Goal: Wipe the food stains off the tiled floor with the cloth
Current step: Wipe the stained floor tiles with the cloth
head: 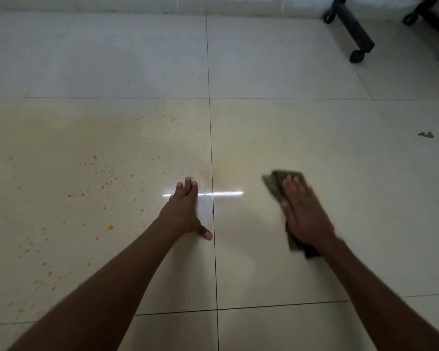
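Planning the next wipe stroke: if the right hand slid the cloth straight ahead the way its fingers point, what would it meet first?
Nothing close: the right hand on the cloth points up-left over bare tile; the way looks free to the far wall.

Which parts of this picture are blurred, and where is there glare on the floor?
In the head view, the right hand and the dark grey-brown cloth under it are smeared by motion blur; the left hand, flat on the glossy cream tiled floor, is sharper. A bright white glare streak crosses the tile joint by its fingers. The wide lens bends the grout lines, and the corners are dim.
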